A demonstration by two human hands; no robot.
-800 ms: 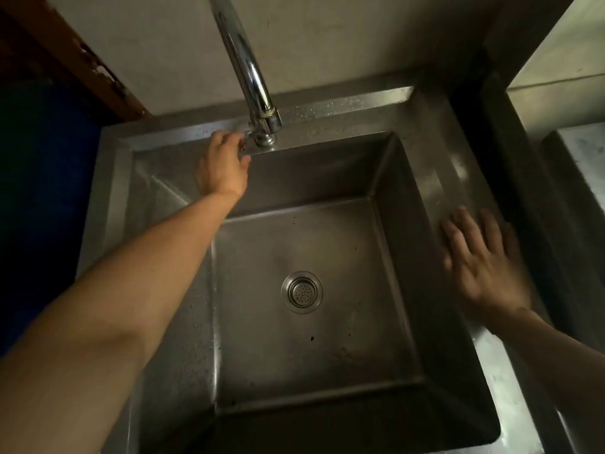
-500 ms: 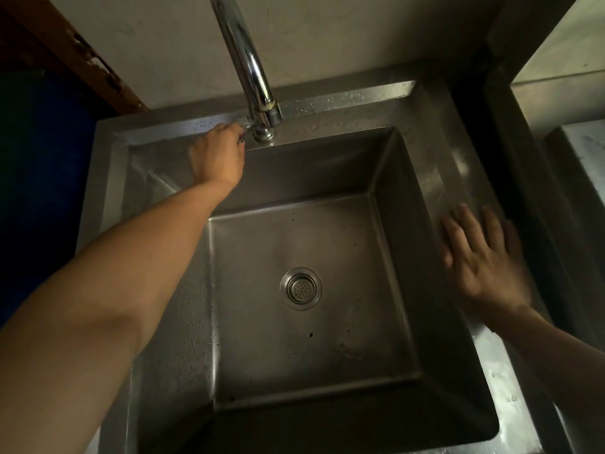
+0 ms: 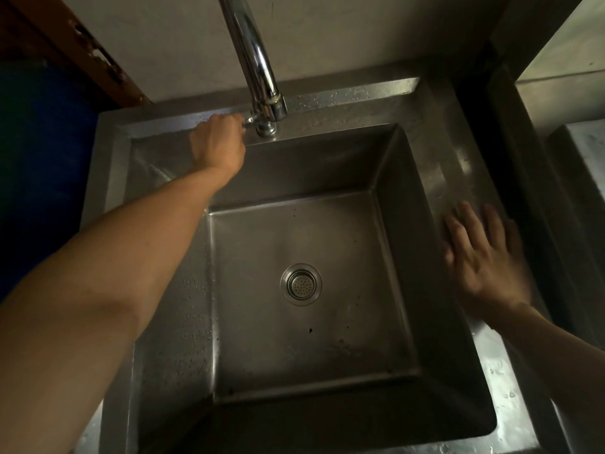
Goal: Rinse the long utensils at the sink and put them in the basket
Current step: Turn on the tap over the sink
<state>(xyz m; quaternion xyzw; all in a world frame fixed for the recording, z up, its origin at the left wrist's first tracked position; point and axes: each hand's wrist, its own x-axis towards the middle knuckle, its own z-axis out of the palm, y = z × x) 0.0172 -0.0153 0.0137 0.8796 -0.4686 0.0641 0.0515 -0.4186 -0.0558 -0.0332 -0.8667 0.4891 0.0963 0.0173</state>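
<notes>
A square steel sink fills the view, with a round drain strainer in its floor. A chrome tap rises from the back rim. My left hand reaches to the tap's base and is closed around the small tap handle on its left side. My right hand lies flat on the sink's right rim, fingers spread, holding nothing. No water runs from the tap. No utensils and no basket are in view.
A plain wall stands behind the tap. A worn wooden edge runs diagonally at the upper left, above a dark blue area. Another steel surface lies to the right, beyond a dark gap. Water drops dot the sink rim.
My left hand has closed around the tap handle and rolled over it. My right hand stays flat on the right rim. The view has shifted slightly.
</notes>
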